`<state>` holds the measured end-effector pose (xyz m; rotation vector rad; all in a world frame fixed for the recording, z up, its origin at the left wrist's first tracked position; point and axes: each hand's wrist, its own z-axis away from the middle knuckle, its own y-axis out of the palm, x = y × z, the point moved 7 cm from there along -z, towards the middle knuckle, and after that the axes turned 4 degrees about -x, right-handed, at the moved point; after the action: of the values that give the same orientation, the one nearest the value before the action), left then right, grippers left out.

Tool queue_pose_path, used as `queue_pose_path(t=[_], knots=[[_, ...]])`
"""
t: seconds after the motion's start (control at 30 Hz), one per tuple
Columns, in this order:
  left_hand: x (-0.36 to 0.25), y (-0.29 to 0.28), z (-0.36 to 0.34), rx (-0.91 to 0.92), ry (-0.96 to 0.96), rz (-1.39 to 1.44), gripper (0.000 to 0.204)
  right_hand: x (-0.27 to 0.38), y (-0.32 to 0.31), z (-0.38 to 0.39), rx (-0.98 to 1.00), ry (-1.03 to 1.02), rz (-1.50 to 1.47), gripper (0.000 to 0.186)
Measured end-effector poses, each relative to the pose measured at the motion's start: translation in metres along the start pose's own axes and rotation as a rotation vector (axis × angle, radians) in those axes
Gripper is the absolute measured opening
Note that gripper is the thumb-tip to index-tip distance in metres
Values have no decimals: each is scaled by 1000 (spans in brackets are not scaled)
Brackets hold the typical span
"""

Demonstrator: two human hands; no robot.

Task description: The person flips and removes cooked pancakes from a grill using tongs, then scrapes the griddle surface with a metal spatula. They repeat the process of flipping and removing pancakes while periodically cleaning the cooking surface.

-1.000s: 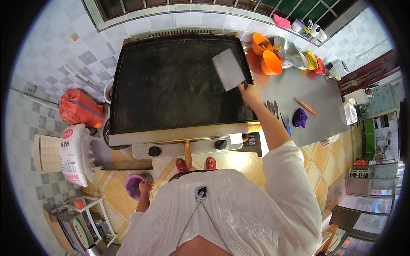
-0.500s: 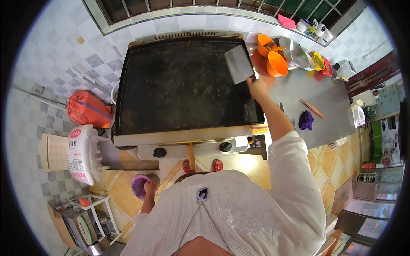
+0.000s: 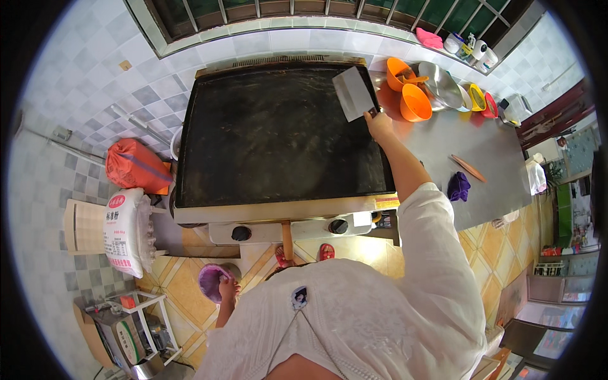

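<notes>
My right hand (image 3: pixel 380 126) is closed round the short handle of a broad, flat metal scraper (image 3: pixel 353 95). The scraper's blade lies over the far right part of a large black griddle (image 3: pixel 278 133). Low on the left, my left hand (image 3: pixel 228 289) is at the rim of a round purple bucket (image 3: pixel 208 284), its fingers curled at the edge. The bucket's mouth faces up, and its inside looks purple too. What lies in it is too small to make out.
Right of the griddle, a steel table (image 3: pixel 481 196) holds orange bowls (image 3: pixel 416 103), a metal basin (image 3: pixel 441 85), a purple cloth (image 3: pixel 458 187) and a wooden rolling pin (image 3: pixel 468 168). A wooden handle (image 3: pixel 287 240) juts below the griddle's front. White sack (image 3: pixel 126 234) and red bag (image 3: pixel 136 166) stand left.
The whole view has shifted slightly, with everything a little lower and to the right. The scraper remains in my right hand at the griddle's right side; my left hand stays at the bucket.
</notes>
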<state>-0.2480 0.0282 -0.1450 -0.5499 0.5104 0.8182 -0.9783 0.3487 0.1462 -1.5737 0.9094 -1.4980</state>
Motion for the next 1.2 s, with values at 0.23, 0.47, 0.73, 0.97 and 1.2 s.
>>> queue_pose_path(t=[0.23, 0.47, 0.73, 0.97, 1.2], knots=[[-20, -1, 45, -1, 23, -103, 18, 8, -15, 14, 13, -164, 5, 58], [-6, -1, 42, -32, -32, -68, 15, 13, -19, 28, 1, -216, 118, 59], [-24, 17, 51, 4, 60, -167, 16, 3, -16, 42, 11, -370, 72, 59], [-10, 10, 49, -53, -21, -137, 18, 10, -24, 87, 64, -465, 36, 55], [-21, 15, 56, -12, 2, -235, 19, 22, -47, 91, 57, -316, 134, 51]])
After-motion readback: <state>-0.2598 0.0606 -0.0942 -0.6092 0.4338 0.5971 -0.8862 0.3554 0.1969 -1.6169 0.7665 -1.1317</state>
